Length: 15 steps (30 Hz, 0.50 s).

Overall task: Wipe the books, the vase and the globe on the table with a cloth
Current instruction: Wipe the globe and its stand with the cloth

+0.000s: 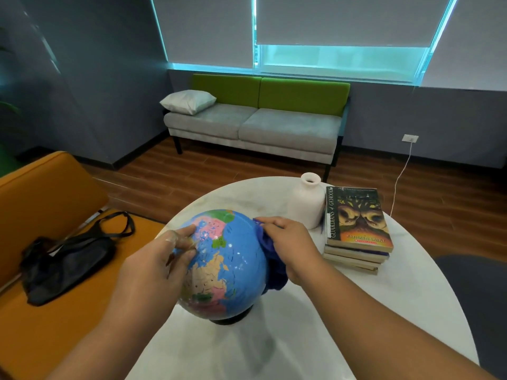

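Head view | left hand (pixel 153 266) steadies blue plastic globe (pixel 223 266), fingertips pressed on it | right hand (pixel 290 249) grips dark blue cloth (pixel 271 266) (bunched) against its side

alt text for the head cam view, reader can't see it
A person's right hand holds a blue cloth against a globe on a round white table, while the left hand steadies its other side. Behind it stand a white vase and a stack of books.
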Each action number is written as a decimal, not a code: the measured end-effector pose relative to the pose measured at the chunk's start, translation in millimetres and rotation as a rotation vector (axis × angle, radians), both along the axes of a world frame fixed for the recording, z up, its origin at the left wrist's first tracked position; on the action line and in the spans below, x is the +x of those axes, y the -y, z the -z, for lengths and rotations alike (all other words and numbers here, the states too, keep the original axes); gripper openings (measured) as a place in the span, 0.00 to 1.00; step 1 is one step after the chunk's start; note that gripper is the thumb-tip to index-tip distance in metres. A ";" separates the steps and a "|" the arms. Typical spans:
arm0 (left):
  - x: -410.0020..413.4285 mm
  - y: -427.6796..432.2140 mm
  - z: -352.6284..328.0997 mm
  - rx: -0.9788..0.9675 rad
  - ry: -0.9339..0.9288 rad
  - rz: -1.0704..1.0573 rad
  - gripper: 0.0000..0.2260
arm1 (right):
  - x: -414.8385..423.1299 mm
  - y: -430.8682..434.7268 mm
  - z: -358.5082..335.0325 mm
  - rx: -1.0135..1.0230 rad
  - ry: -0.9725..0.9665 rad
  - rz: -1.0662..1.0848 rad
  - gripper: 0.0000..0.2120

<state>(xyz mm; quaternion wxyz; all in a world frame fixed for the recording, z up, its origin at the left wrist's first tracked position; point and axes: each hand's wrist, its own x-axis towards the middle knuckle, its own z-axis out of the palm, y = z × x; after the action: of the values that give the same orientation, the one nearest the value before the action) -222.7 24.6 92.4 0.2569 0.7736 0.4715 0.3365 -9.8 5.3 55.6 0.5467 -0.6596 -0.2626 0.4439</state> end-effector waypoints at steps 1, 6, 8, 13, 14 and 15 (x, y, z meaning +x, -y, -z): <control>-1.0 -0.1 1.1 -0.007 0.035 -0.001 0.10 | -0.3 4.1 3.3 0.000 -0.010 0.017 0.09; -6.0 -7.9 4.5 0.007 0.062 -0.055 0.10 | -8.8 37.8 11.5 0.054 -0.038 0.076 0.10; -5.4 -9.9 4.7 -0.012 0.069 -0.069 0.10 | -11.7 50.1 18.0 0.061 -0.037 0.095 0.11; -2.1 -8.9 1.2 -0.067 0.100 -0.109 0.11 | -15.8 73.0 29.7 0.025 -0.079 0.080 0.11; -1.7 -8.1 0.5 -0.080 0.096 -0.115 0.09 | -14.9 75.9 30.4 0.012 -0.091 0.070 0.11; -1.2 -8.4 0.2 -0.084 0.085 -0.120 0.07 | -14.1 77.4 28.3 0.010 -0.114 0.067 0.11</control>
<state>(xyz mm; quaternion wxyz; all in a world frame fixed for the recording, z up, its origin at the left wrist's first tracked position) -224.0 33.1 92.2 0.2881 0.7175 0.5194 0.3639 -23.9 -72.1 27.3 0.5787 -0.6389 -0.2111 0.4608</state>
